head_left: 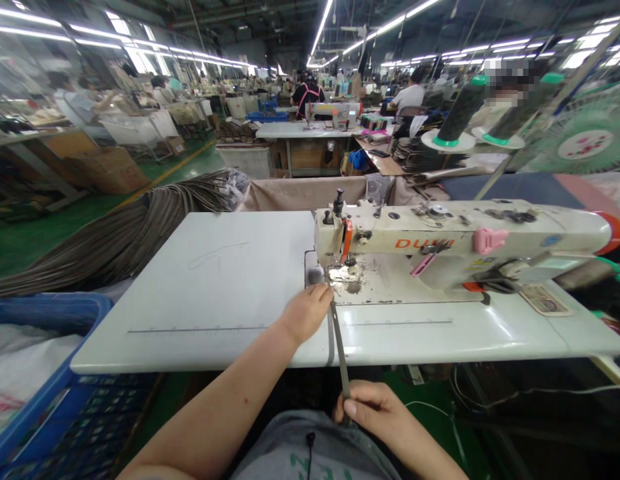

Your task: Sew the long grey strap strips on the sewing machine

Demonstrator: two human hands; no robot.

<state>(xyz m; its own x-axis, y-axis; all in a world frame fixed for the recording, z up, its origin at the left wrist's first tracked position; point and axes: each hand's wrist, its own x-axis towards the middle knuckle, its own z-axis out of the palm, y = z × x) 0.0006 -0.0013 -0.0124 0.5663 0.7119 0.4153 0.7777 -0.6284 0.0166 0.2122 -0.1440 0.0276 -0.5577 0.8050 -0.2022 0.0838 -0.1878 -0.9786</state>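
While one narrow strip (339, 347) is pinched by the right hand (375, 408) off the near edge of the table (225, 273), its upper part is touched by the left hand (310, 310), whose grip cannot be told, beside one sewing machine (415, 225). Two thread cones (463, 113) are mounted behind; one blue basket (97, 308) is placed at left.

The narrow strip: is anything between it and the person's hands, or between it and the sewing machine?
Nothing visible blocks it. The right hand pinches the near part of the strip, and the stretch up to the left hand is uncovered. That hand lies close to the sewing machine and may hide the strip's far end.
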